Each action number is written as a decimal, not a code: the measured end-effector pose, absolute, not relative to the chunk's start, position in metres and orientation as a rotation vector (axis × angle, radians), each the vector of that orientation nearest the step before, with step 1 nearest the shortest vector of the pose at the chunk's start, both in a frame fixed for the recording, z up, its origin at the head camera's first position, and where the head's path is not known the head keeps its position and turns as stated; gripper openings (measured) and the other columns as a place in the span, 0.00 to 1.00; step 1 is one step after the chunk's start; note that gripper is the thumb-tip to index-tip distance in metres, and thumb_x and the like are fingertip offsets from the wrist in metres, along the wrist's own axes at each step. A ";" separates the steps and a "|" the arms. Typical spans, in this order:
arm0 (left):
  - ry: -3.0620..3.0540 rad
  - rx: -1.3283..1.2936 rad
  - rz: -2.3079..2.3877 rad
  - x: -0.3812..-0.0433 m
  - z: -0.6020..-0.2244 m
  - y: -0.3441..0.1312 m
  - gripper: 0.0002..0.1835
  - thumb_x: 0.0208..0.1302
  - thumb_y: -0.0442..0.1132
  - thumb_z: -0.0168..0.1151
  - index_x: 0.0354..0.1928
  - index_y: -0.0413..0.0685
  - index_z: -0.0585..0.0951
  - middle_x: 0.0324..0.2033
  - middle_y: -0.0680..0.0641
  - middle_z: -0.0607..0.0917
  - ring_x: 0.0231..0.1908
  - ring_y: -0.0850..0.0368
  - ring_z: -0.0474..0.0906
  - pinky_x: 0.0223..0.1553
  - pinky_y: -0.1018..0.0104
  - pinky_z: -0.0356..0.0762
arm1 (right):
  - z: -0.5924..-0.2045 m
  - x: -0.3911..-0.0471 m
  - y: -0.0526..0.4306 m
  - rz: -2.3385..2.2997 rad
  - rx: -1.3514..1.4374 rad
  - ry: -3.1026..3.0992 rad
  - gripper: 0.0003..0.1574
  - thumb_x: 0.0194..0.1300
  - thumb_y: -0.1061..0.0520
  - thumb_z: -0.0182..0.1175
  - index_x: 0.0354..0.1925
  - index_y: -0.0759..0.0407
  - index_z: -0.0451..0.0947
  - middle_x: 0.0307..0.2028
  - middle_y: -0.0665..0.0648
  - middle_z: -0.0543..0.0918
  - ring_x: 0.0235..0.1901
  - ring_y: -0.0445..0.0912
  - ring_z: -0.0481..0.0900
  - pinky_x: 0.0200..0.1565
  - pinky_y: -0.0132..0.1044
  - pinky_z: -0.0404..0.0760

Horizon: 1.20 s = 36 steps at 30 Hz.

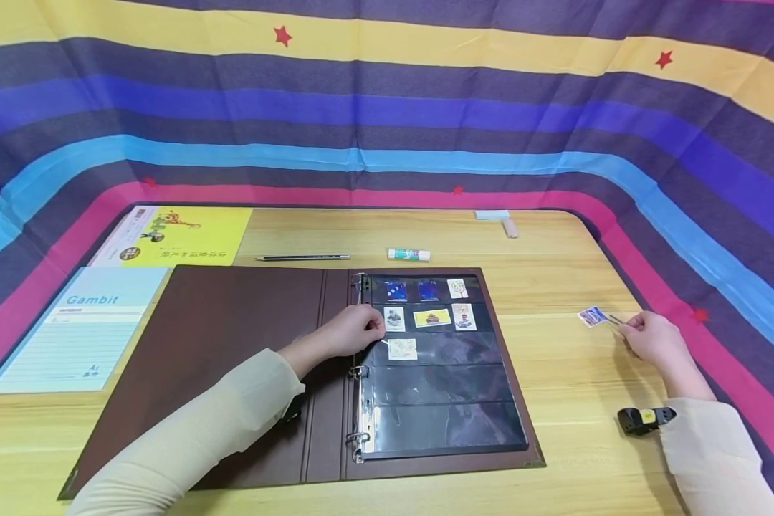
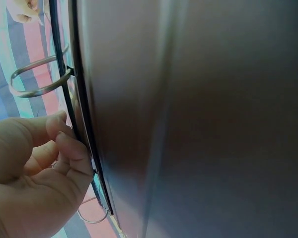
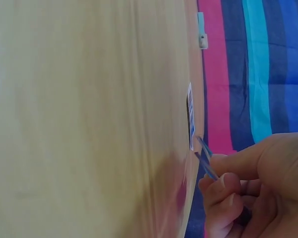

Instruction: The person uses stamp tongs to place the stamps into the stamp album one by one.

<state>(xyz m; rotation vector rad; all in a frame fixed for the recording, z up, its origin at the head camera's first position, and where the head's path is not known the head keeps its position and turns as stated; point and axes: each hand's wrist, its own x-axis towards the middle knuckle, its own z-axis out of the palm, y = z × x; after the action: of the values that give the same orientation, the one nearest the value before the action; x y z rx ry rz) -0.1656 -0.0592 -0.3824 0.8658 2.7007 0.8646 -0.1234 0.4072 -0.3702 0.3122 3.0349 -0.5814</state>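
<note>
An open brown binder point(image 1: 251, 315) holds a black stamp page point(image 1: 445, 423) on metal rings point(image 2: 39, 79). Stamps fill its two upper rows, and a pale stamp point(image 1: 403, 349) sits at the left of the third. My left hand point(image 1: 351, 331) is at the page's inner edge beside that row, thumb and fingertips pinching there; the exact part held is hidden. Far to the right, my right hand point(image 1: 656, 340) grips tweezers point(image 3: 207, 166). The tweezers' tips are apart, close to a blue stamp point(image 1: 593, 316) near the table's right side; whether they touch it, I cannot tell.
Behind the binder lie a pencil point(image 1: 303, 257) and a glue stick point(image 1: 409, 254). An eraser point(image 1: 510, 228) is at the back right. A Gambit notepad point(image 1: 80, 330) and a yellow book point(image 1: 213, 236) lie left. Striped cloth point(image 1: 387, 100) surrounds the table.
</note>
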 end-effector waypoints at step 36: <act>2.676 0.857 0.870 -0.166 -0.382 -0.060 0.07 0.50 0.32 0.51 0.19 0.49 0.73 0.19 0.55 0.71 0.24 0.62 0.65 0.29 0.70 0.64 | -0.348 -0.170 0.255 -1.084 -0.436 2.954 0.07 0.56 0.59 0.51 0.28 0.63 0.69 0.23 0.58 0.71 0.11 0.42 0.67 0.13 0.33 0.66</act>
<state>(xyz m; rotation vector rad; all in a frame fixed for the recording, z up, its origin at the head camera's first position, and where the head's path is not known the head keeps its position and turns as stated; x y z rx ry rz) -0.1657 -0.0597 -0.3822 0.8571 2.6756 0.8703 -0.1695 0.2547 -0.3483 -0.4364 2.9538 -1.0840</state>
